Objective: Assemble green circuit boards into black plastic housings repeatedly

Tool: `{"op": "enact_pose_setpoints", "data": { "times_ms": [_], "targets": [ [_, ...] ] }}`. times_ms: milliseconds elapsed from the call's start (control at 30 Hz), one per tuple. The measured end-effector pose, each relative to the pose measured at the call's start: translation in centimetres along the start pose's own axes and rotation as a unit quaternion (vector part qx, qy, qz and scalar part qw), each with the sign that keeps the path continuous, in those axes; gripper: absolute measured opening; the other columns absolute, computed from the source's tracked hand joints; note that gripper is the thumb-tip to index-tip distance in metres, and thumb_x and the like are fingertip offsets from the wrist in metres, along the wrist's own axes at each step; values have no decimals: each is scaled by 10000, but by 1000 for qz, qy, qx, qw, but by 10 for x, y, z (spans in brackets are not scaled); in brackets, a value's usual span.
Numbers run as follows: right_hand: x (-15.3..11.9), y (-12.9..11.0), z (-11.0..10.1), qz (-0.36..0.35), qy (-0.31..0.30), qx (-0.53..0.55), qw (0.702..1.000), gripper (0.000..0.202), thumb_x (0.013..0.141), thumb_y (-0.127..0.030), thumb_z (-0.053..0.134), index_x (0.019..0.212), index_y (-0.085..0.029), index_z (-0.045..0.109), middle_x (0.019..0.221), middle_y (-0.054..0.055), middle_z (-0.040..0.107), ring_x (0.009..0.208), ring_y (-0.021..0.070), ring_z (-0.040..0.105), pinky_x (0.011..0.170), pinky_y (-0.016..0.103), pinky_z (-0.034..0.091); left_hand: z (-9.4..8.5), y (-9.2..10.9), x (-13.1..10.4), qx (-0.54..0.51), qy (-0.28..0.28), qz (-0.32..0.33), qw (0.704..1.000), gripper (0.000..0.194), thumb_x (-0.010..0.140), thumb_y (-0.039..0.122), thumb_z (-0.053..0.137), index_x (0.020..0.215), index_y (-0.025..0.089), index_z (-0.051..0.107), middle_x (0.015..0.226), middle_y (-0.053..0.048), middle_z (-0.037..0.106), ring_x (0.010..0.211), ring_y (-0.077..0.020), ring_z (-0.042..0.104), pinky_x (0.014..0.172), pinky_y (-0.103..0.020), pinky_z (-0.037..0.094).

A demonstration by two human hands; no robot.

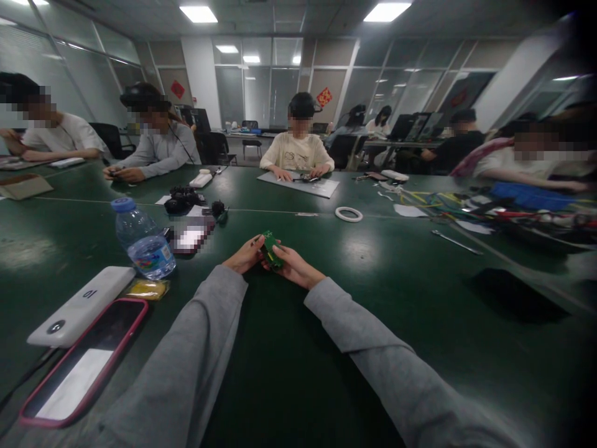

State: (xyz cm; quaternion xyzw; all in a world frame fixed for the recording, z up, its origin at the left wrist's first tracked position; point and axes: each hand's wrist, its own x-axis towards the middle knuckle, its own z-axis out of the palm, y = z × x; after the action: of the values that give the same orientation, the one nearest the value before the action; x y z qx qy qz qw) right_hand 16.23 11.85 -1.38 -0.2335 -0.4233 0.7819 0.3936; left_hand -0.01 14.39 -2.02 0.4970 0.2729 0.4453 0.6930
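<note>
The left hand (249, 254) and right hand (293, 264) both have their grip clamped on a green circuit board (271, 250), held at twelve o'clock above the dark green tabletop (298, 348). The white power bank (81, 306) at nine o'clock bears characters that look like "10", upside down; at ten o'clock a blue-capped bottle (144, 239), its label too small to read, is partly filled with clear liquid.

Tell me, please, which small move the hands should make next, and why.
Perhaps slide the thumb of the right hand slightly toward the edge of the green circuit board: it overlaps the board's face and seems to hide part, while the left hand also holds the board and could probably steady it.
</note>
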Motion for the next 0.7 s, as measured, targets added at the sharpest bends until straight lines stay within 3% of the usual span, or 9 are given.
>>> {"op": "enact_pose_setpoints", "data": {
  "times_ms": [133,267,400,467,567,700],
  "targets": [
    [1,2,1,-16,6,-2,1000,555,698,-275,785,1144,-153,478,1003,66,604,793,135,627,734,257,558,2,1,-1,-3,6,5,1000,672,704,588,629,1163,102,555,954,-147,673,707,-184,624,652,-311,458],
    [2,7,10,-77,73,-44,993,636,641,-276,811,1167,-196,461,1064,46,581,858,144,612,755,274,540,-2,-5,6,-9,55,18,998,653,693,592,634,1115,99,566,921,-124,669,769,-188,634,672,-296,474],
    [3,18,20,-195,163,-178,951,636,605,-319,815,1143,-191,501,1097,39,574,1011,168,556,936,321,451,-3,-6,10,-21,111,20,993,601,676,574,660,1052,111,584,901,-95,666,813,-173,633,740,-292,485],
    [5,23,22,-224,195,-226,928,574,632,-356,788,1116,-184,530,1084,38,581,1021,169,543,969,330,418,-2,-5,9,-24,113,25,993,594,689,572,650,1061,113,586,944,-108,667,859,-182,632,775,-301,484],
    [6,25,20,-202,206,-230,930,481,693,-424,730,1066,-169,566,984,40,606,896,159,572,881,320,460,0,-3,7,-28,99,28,994,638,730,634,555,1117,126,576,1024,-135,657,899,-209,629,744,-314,493],
    [5,19,20,-135,161,-147,967,438,708,-424,727,1021,-156,580,886,30,618,762,138,587,757,273,494,-4,-2,6,-43,63,20,997,693,750,708,428,1214,204,529,1117,-126,632,873,-210,634,658,-304,494]
  ]
}}
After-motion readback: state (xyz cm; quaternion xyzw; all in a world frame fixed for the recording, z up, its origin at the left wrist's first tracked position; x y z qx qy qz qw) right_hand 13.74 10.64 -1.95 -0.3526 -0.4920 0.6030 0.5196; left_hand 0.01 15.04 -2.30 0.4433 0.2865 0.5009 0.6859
